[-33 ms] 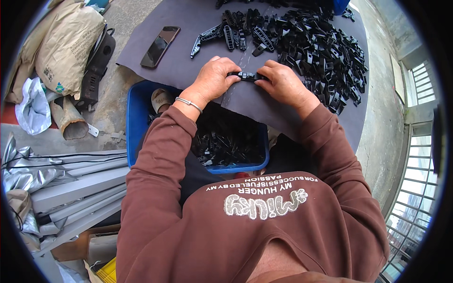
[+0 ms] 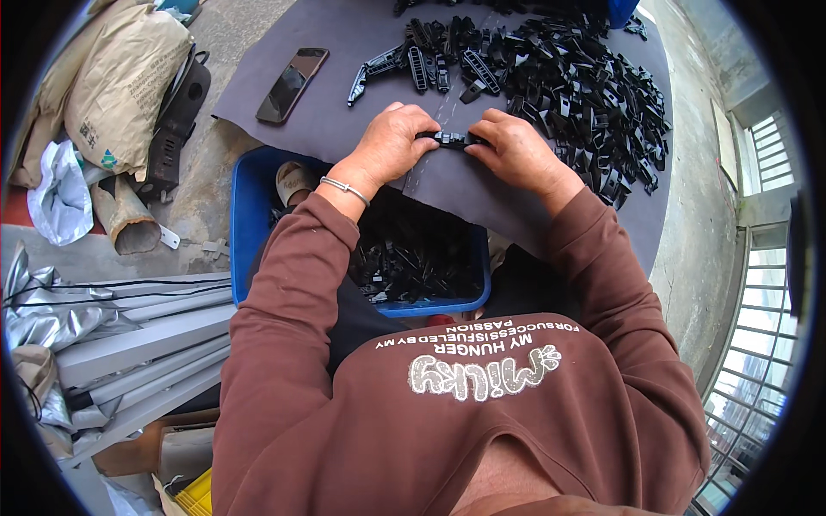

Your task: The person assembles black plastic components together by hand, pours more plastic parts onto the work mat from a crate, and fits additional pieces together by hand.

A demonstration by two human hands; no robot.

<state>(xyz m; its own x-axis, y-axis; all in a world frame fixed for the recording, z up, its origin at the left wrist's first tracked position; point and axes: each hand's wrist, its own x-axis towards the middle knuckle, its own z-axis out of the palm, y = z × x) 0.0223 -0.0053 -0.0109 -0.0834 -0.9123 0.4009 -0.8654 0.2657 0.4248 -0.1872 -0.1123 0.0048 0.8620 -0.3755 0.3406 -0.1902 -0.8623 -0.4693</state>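
Note:
Between my two hands, over the near part of the grey sheet [image 2: 482, 176], lies a small black plastic part [image 2: 451, 139]. My left hand [image 2: 396, 136] pinches its left end and wears a silver bangle at the wrist. The right end sits between the thumb and fingers of my right hand [image 2: 514, 150]. Fingertips hide both ends of the part. Just beyond my hands are several ribbed black plastic pieces [image 2: 418, 69]. A big heap of loose black plastic parts [image 2: 594, 112] spreads to the right of them.
A dark phone [image 2: 292, 86] lies on the sheet at the left. Below the sheet's near edge stands a blue bin [image 2: 245, 193] with black parts inside. Paper sacks [image 2: 125, 86] and long grey-white bars [image 2: 142, 335] are on the left. A barred window [image 2: 748, 370] is at the right.

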